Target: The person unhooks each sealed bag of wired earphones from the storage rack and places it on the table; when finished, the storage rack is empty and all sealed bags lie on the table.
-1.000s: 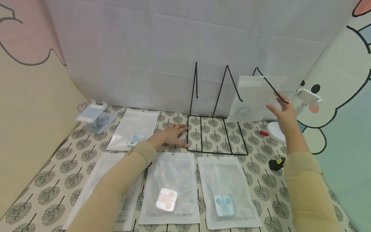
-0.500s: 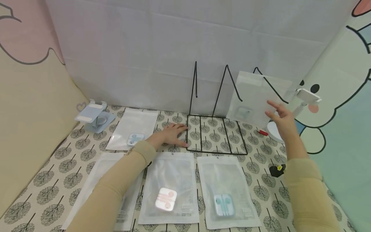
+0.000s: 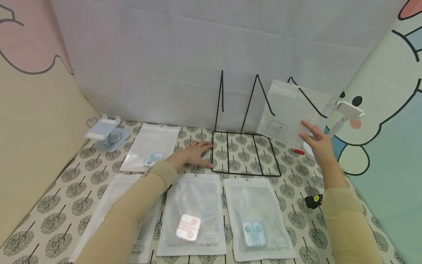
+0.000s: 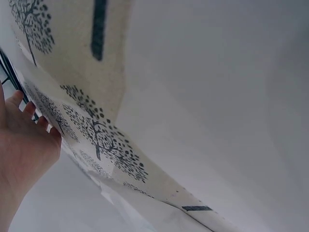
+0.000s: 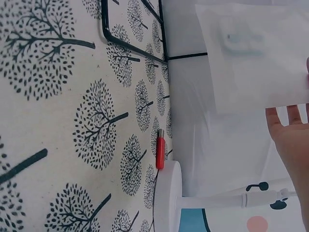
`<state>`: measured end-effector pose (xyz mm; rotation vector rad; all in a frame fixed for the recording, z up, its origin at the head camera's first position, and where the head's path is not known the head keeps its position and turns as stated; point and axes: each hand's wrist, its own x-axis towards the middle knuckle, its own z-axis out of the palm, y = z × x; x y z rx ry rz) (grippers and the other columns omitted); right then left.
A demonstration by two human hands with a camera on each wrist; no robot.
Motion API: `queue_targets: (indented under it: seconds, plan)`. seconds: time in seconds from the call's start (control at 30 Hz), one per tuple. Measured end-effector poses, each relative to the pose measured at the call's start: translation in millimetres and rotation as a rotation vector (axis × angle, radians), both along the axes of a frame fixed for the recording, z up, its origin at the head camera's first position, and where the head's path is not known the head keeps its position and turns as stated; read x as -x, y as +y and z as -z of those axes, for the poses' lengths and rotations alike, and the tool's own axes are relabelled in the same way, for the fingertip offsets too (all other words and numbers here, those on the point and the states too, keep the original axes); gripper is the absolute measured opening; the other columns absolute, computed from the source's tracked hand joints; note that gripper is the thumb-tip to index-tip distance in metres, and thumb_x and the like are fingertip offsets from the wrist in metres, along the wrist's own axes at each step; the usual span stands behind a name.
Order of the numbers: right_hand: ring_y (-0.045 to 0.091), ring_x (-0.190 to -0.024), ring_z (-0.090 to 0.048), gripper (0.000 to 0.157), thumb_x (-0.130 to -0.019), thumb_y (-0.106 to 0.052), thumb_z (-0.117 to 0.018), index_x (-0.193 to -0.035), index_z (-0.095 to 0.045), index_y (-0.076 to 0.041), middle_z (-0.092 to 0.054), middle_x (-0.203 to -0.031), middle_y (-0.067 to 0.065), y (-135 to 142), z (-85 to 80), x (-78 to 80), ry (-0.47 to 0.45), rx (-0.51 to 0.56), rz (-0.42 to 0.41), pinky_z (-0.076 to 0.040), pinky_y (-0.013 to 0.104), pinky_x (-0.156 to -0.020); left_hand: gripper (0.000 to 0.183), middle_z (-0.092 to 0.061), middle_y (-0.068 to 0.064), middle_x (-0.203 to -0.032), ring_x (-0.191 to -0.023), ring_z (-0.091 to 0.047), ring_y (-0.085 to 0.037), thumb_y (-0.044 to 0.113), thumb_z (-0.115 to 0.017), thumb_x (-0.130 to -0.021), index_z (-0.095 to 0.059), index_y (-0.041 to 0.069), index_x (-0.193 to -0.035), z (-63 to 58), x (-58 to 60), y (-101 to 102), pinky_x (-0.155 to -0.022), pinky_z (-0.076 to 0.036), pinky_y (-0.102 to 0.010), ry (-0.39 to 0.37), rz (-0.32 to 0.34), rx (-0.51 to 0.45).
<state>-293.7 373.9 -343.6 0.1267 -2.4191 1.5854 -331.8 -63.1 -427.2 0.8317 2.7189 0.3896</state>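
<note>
A frosted plastic pouch (image 3: 290, 106) with a small blue earphone case showing through it hangs tilted at the rightmost arm of a black wire rack (image 3: 228, 154). My right hand (image 3: 321, 145) holds the pouch at its right edge, thumb and index over the front face. In the right wrist view, other fingertips of the hand (image 5: 294, 137) go behind the pouch (image 5: 251, 72). My left hand (image 3: 196, 152) lies palm down on the tabletop, fingers spread, fingertips at the left side of the rack's base. The left wrist view shows that hand (image 4: 29, 145) from beneath.
Several similar pouches lie on the tree-print cloth, including one with a pink earphone case (image 3: 188, 227) and one with a blue case (image 3: 254, 233). A blue folding stand (image 3: 110, 134) stands left; a white stand (image 3: 349, 110), a red marker (image 3: 298, 151) and a black object (image 3: 313, 201) are right.
The right hand has moved down along the pouch's edge and a little left. The pouch has tilted, its lower right corner dropping. The left hand stays put.
</note>
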Motion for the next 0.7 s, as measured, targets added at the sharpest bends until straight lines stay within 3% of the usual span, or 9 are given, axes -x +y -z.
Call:
queue_targets:
  seconds: [0.13, 0.2, 0.3, 0.4, 0.5, 0.6, 0.7]
  plan:
    - [0.028, -0.143, -0.02, 0.054, -0.092, -0.023, -0.062, -0.142, -0.042, -0.027, -0.016, -0.157, 0.007, -1.5, -1.8, -5.7, 0.008, -0.084, 0.016, -0.032, 0.03, -0.112, 0.096, -0.009, -0.003, -0.159, -0.143, -0.007, -0.04, 0.072, -0.055, -0.078, -0.016, 0.026, -0.152, 0.0, -0.2, 0.5, -0.112, -0.006, -0.063, 0.001, 0.001, 0.008]
    - [0.034, -0.137, -0.032, 0.055, -0.092, -0.026, -0.062, -0.142, -0.041, -0.03, -0.019, -0.157, 0.007, -2.2, -2.9, -9.5, 0.013, -0.157, 0.04, -0.038, 0.027, -0.107, 0.096, -0.009, -0.003, -0.159, -0.143, -0.007, -0.04, 0.072, -0.055, -0.078, -0.016, 0.026, -0.152, -0.6, -0.5, 0.5, -0.112, -0.007, -0.063, 0.0, 0.005, 0.011]
    - [0.037, -0.134, -0.036, 0.055, -0.092, -0.029, -0.062, -0.142, -0.041, -0.032, -0.02, -0.156, 0.007, -3.2, -5.0, -15.2, 0.015, -0.203, 0.064, -0.036, 0.038, -0.109, 0.096, -0.009, -0.003, -0.159, -0.143, -0.007, -0.041, 0.071, -0.056, -0.078, -0.017, 0.026, -0.152, -1.9, -1.2, 0.3, -0.113, -0.007, -0.063, -0.006, 0.008, 0.005]
    - [0.039, -0.139, -0.025, 0.055, -0.091, -0.029, -0.063, -0.142, -0.041, -0.033, -0.014, -0.157, 0.009, -3.8, -7.8, -20.7, 0.017, -0.173, 0.068, -0.029, 0.05, -0.111, 0.095, -0.009, -0.004, -0.159, -0.143, -0.006, -0.041, 0.069, -0.057, -0.078, -0.017, 0.025, -0.152, -3.6, -1.7, -0.3, -0.113, -0.007, -0.063, -0.012, 0.006, -0.003]
    - [0.042, -0.138, -0.025, 0.056, -0.091, -0.024, -0.064, -0.142, -0.042, -0.031, -0.016, -0.157, 0.011, -3.6, -10.3, -25.1, 0.041, -0.146, 0.066, -0.037, 0.033, -0.109, 0.095, -0.01, -0.004, -0.159, -0.143, -0.007, -0.041, 0.069, -0.058, -0.079, -0.017, 0.025, -0.152, -3.4, -1.6, -0.6, -0.112, -0.007, -0.063, -0.013, 0.005, -0.008]
    - [0.037, -0.137, -0.032, 0.056, -0.09, -0.018, -0.064, -0.142, -0.043, -0.028, -0.023, -0.156, 0.006, -1.7, -11.6, -29.5, 0.07, -0.154, 0.068, -0.043, 0.011, -0.094, 0.095, -0.01, -0.004, -0.159, -0.143, -0.008, -0.04, 0.069, -0.058, -0.078, -0.018, 0.025, -0.152, -2.2, -1.3, -0.6, -0.112, -0.007, -0.063, -0.007, 0.007, -0.007]
    - [0.024, -0.138, -0.033, 0.056, -0.089, -0.016, -0.066, -0.141, -0.045, -0.026, -0.03, -0.153, 0.0, 2.0, -11.7, -33.5, 0.083, -0.18, 0.081, -0.041, 0.005, -0.09, 0.095, -0.01, -0.004, -0.159, -0.143, -0.008, -0.04, 0.07, -0.057, -0.078, -0.018, 0.025, -0.152, -0.5, -0.6, -0.4, -0.112, -0.008, -0.063, -0.001, 0.008, -0.006]
